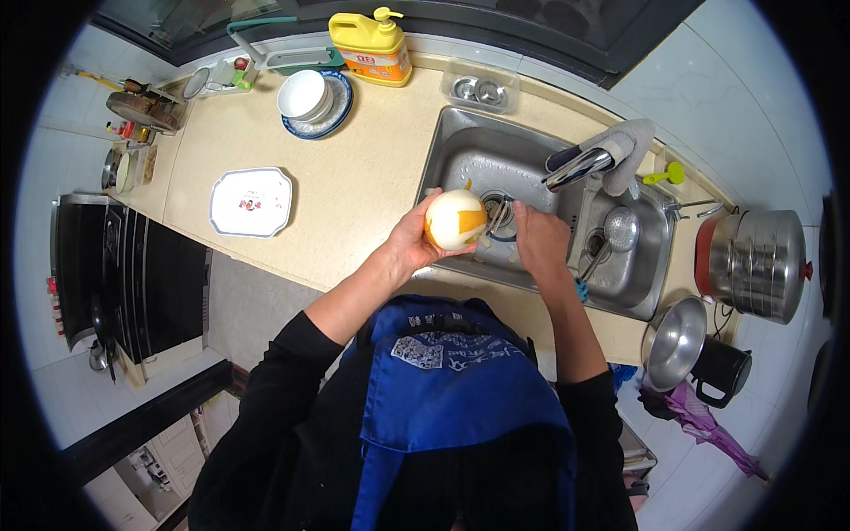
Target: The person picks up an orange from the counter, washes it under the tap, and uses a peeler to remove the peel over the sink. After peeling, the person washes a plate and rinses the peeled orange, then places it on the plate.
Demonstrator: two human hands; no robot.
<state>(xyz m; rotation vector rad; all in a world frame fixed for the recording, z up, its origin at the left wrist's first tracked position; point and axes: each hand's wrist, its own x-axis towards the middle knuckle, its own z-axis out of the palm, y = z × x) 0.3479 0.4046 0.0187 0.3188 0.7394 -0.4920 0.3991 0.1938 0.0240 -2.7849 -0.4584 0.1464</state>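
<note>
A round, pale-fleshed fruit [455,220] with patches of orange-yellow skin rests in my left hand [410,237], over the near left edge of the stainless steel sink [465,123]. My right hand [543,240] grips a peeler [499,219] just right of the fruit, above the drain of the larger basin. The peeler and the fruit appear apart, though the lower part of the tool is partly hidden. Pieces of peel lie in the basin below the hands.
Left on the counter are a rectangular white plate [251,202] and stacked white bowls [303,95] on a blue-rimmed plate. A yellow detergent jug [372,53] stands at the back. The faucet [579,168] reaches over the sink; a ladle [621,229] lies in the smaller basin. Pots stand right.
</note>
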